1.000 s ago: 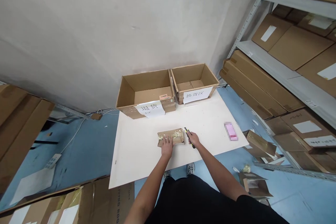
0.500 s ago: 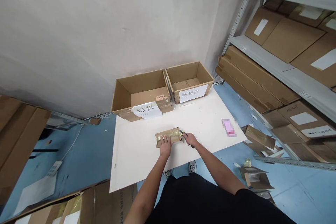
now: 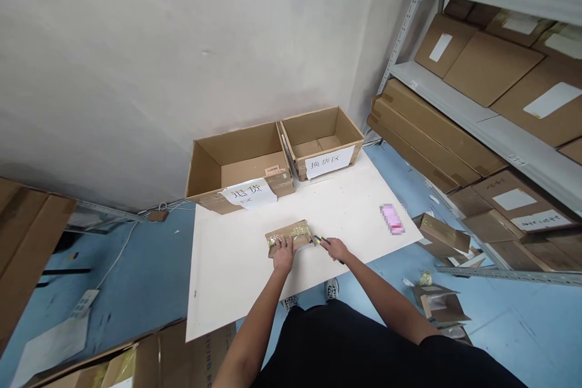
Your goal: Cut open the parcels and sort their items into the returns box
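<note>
A small brown cardboard box [image 3: 302,231] with shiny clear tape lies on the white table [image 3: 227,267]. My left hand [image 3: 284,254] rests on its near side, fingers spread over the top. In my right hand [image 3: 337,249] is a utility knife [image 3: 324,242], black with yellow-green parts. The knife points left at the box's right end, its tip very close to it. Whether the blade touches the cardboard I cannot make out.
Two open cartons with handwritten paper signs, a larger one [image 3: 213,199] and a smaller one [image 3: 302,171], stand at the table's back. A blurred pink item [image 3: 392,219] lies at the right. Shelves [image 3: 459,100] of boxes rise beyond; opened cartons [image 3: 441,309] litter the floor.
My right hand and the knife have drawn slightly right, away from the box's right end. My left hand stays on the box. The whole view has shifted a little.
</note>
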The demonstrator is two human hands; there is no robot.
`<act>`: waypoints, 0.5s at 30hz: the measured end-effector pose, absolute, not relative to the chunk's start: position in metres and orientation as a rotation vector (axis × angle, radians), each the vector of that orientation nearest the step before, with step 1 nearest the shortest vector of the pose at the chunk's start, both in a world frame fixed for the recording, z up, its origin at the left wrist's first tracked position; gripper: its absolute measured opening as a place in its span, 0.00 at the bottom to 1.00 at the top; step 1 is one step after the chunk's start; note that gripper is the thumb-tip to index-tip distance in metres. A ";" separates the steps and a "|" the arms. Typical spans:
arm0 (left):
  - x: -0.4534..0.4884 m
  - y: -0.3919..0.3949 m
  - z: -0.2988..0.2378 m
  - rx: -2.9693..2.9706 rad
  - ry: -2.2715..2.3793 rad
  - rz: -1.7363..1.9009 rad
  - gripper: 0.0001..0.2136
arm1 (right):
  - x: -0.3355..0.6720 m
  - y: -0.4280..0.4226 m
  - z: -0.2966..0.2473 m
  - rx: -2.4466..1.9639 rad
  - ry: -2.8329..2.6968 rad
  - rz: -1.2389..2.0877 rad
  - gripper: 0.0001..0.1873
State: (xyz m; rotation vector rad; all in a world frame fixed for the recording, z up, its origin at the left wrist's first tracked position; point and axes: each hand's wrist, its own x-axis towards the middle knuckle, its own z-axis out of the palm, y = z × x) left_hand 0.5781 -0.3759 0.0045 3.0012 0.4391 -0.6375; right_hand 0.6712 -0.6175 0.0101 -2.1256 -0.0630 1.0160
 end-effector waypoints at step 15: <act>0.585 -0.331 0.035 3.038 0.495 -0.448 0.28 | 0.656 -0.528 -0.011 -2.176 0.304 0.685 0.21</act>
